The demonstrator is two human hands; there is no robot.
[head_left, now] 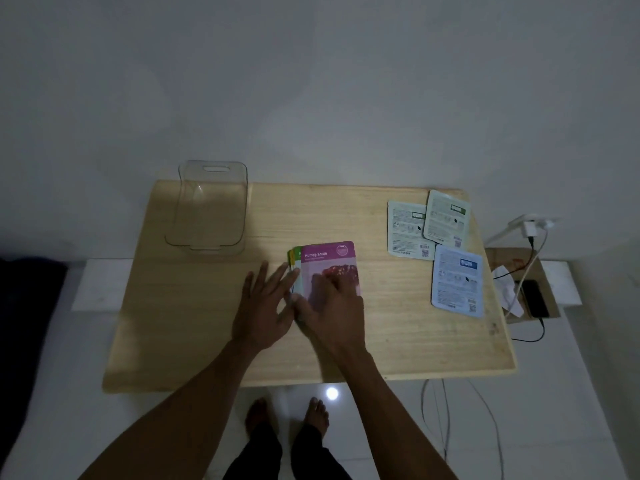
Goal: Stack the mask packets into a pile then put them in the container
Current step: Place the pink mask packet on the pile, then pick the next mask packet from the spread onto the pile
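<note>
A small pile of mask packets lies mid-table, topped by a purple pomegranate packet, with green and yellow edges of lower packets peeking out at its left. My right hand rests flat on the pile's lower half. My left hand has its fingers spread against the pile's left edge. Three more packets lie face down at the right: two pale green ones overlapping, and a light blue one below them. The clear plastic container stands empty at the table's back left.
The wooden table ends close to the blue packet on the right. Beyond that edge sit a cardboard box with a dark phone, cables and a wall charger. My feet show below the front edge.
</note>
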